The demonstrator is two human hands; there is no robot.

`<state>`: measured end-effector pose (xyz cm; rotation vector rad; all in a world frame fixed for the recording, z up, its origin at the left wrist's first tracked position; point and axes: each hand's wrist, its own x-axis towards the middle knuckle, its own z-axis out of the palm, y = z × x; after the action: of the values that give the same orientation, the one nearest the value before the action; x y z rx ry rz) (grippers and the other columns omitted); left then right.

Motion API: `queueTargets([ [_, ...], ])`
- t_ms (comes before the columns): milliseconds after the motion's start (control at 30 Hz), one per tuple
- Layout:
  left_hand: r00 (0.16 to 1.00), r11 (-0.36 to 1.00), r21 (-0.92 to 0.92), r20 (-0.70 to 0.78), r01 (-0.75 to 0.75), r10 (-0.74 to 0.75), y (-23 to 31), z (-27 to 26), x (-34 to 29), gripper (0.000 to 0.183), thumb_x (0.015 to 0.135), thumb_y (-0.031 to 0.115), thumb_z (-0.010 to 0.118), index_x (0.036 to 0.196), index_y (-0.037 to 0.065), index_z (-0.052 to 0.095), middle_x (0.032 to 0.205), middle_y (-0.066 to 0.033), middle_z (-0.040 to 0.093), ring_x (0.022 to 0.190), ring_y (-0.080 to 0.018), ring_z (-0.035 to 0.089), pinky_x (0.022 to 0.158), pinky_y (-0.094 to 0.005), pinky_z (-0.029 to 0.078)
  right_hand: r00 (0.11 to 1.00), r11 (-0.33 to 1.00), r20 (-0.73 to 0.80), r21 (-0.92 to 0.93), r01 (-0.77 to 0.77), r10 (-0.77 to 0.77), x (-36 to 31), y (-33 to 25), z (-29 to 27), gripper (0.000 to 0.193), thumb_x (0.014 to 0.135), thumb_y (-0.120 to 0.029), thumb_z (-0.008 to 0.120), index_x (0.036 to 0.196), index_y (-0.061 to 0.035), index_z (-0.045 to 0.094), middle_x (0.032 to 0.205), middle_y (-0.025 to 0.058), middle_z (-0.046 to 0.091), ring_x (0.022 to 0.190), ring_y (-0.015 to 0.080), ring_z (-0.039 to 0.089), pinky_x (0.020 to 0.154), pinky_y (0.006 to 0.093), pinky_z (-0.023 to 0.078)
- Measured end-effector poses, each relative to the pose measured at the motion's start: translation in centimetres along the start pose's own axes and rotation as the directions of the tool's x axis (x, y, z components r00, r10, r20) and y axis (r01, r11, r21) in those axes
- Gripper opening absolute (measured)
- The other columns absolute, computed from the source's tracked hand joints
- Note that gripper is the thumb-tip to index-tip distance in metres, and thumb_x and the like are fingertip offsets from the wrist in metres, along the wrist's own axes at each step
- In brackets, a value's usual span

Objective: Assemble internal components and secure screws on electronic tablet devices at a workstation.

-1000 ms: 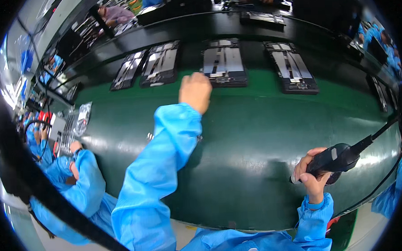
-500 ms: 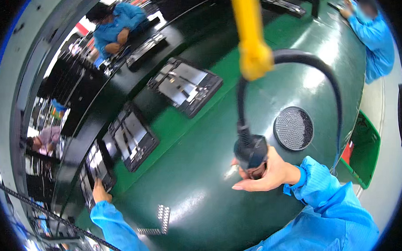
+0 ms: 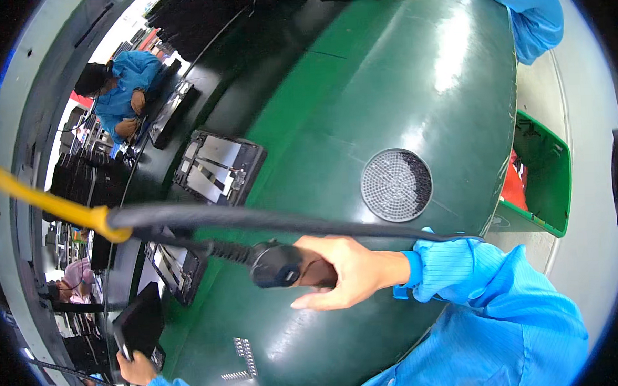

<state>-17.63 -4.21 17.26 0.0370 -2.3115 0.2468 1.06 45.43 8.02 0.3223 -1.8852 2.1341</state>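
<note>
I count: left hand pinching a dark panel; right hand wrapped round a black tool; round tray beyond that hand

We curl our right hand mid-scene, forearm stretching from the right; our left hand grips, near left.

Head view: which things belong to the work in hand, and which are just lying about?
Belong: black corded tool, in the right hand; dark flat panel, in the left hand; probably the flat devices with exposed innards.

Apparently lying about, untouched: green bin; round grey tray and small metal pieces (may belong too).
</note>
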Motion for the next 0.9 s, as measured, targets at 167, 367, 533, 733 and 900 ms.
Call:
queueTargets([
  [167,0.988,0.986,-0.136,-0.136,-0.096,0.078,4.2,-8.4,-3.1,0.034,0.066,0.004,0.061,0.099,0.004,0.066,0.08,-0.0184,0.066,0.068,-0.0324,0.063,0.064,-0.0397,0.048,0.999,0.994,0.019,-0.101,0.044,-0.042,-0.1,-0.1,0.1,0.044,0.07,-0.013,0.079,0.103,0.0021,0.054,0.087,0.007,0.066,0.072,0.0045,0.056,0.061,0.0204,0.048],
  [367,0.875,0.667,-0.566,-0.291,-0.484,0.387,18.3,-12.8,-8.6,0.029,0.063,0.004,0.07,0.089,-0.006,0.062,0.083,-0.0187,0.065,0.074,-0.0315,0.064,0.07,-0.0361,0.052,0.994,0.996,-0.095,-0.066,-0.061,0.055,0.5,-0.9,-0.3,0.035,0.067,-0.009,0.073,0.095,0.0011,0.056,0.07,0.0128,0.058,0.06,0.0159,0.055,0.055,0.03,0.044],
  [533,0.781,0.578,-0.566,-0.208,-0.588,0.59,25.1,-16.2,-13.7,0.036,0.058,0.004,0.068,0.093,-0.002,0.063,0.09,-0.0172,0.066,0.083,-0.0332,0.064,0.076,-0.0391,0.051,0.92,0.999,-0.393,0.033,0.028,-0.013,1.2,-4.7,-4.7,0.029,0.067,-0.006,0.078,0.087,0.0004,0.057,0.064,0.0034,0.06,0.054,0.0088,0.055,0.048,0.0235,0.044],
  [733,0.682,0.436,-0.733,-0.051,-0.521,0.729,27.1,-18.4,-21.3,0.047,0.056,0.005,0.063,0.102,-0.002,0.059,0.106,-0.0167,0.064,0.098,-0.0323,0.06,0.079,-0.0429,0.042,0.884,0.983,-0.431,-0.067,0.17,-0.182,1.4,-3.4,-9.6,0.025,0.072,0.002,0.073,0.089,0.0008,0.055,0.062,0.0034,0.059,0.047,0.0095,0.055,0.042,0.0223,0.043],
  [900,0.707,0.374,-0.825,-0.042,-0.423,0.706,29.5,-18.2,-26.0,0.041,0.057,0.007,0.078,0.093,-0.001,0.061,0.103,-0.0155,0.065,0.099,-0.0326,0.06,0.083,-0.0463,0.041,0.895,0.989,-0.419,-0.062,0.137,-0.15,1.2,-2.4,-9.6,0.027,0.071,0.001,0.076,0.088,-0.0005,0.054,0.061,0.0026,0.058,0.048,0.0078,0.054,0.042,0.0215,0.042],
])
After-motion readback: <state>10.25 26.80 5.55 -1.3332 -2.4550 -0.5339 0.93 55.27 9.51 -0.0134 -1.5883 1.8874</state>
